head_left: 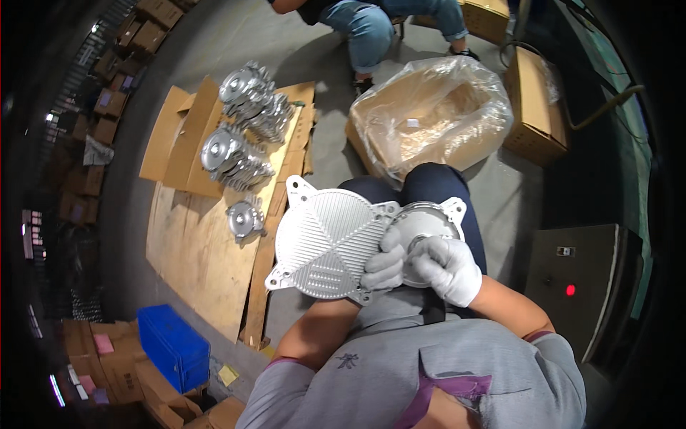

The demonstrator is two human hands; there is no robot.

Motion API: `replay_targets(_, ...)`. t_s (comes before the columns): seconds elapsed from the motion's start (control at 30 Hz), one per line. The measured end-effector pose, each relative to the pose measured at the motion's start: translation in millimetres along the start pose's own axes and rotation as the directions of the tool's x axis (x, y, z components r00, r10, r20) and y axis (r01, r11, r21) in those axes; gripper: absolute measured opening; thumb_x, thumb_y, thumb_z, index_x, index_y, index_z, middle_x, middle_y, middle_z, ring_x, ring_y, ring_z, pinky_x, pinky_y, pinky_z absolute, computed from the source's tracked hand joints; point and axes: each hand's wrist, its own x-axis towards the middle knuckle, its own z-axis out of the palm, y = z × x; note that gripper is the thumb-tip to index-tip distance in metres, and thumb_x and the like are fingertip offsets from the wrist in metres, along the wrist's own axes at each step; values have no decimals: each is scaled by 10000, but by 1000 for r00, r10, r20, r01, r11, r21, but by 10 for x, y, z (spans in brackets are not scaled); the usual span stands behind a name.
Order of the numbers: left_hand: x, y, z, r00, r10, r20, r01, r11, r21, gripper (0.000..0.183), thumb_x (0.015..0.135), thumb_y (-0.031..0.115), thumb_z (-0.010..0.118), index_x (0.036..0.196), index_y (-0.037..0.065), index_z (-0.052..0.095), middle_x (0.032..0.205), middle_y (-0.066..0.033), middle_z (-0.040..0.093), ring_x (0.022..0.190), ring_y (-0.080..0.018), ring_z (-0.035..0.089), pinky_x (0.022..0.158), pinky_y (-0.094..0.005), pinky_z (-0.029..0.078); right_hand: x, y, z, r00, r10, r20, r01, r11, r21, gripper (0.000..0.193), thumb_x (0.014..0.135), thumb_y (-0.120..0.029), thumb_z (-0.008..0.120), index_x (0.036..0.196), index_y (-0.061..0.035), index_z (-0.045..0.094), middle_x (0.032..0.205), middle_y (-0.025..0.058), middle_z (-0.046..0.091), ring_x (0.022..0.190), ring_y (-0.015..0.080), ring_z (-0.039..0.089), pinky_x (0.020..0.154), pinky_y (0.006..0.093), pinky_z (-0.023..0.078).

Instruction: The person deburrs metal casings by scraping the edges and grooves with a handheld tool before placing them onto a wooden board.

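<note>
My left hand (386,266), in a white glove, is closed around the right edge of a round silver metal cover (325,243). Ribs and a raised cross mark its face, and mounting ears stick out of its rim. Partly behind that hand, over my lap, lies a second round metal cover (429,220) with an ear at its upper right. My right hand (450,270), also gloved, has its fingers curled together against the hub of this second cover. Whatever those fingertips pinch, if anything, is hidden.
Stacked metal covers (239,157) and a single one (244,219) sit on a plywood board (193,250) to the left, beside an opened carton (193,143). Ahead stands a plastic-lined box (436,118); beyond it a person (368,32) sits. A blue bin (174,348) is lower left.
</note>
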Motion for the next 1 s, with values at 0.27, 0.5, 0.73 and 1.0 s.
replay_targets(0.27,-46,-4,-14,996,-9,-91,4,998,-60,491,955,492,387,929,18,514,649,-70,489,489,-225,499,482,-331,389,-77,216,150,989,118,-92,-126,989,-83,103,895,-117,543,897,-14,549,708,128,574,643,250,576,613,345,473)
replay_targets(0.5,-80,-8,-18,998,58,-1,-58,993,-102,539,932,539,418,1036,14,484,698,-53,452,549,-198,462,553,-304,369,-41,112,270,952,213,-219,-204,977,61,204,832,-29,681,1007,-19,577,854,38,619,760,85,596,676,235,502)
replay_targets(0.73,-101,7,-16,991,82,-109,-94,990,-110,407,932,468,477,939,61,472,679,-17,456,528,-174,485,570,-293,383,-58,158,193,986,158,-59,-160,986,-39,203,885,4,631,1080,12,574,1028,70,626,934,125,605,844,256,484)
replay_targets(1.0,-231,93,-42,977,208,-40,-209,978,-28,412,962,444,398,947,45,498,755,-45,471,601,-178,471,616,-296,347,-19,83,218,914,405,-9,-399,903,161,216,921,-58,615,1123,8,573,966,32,619,825,65,561,737,212,475)
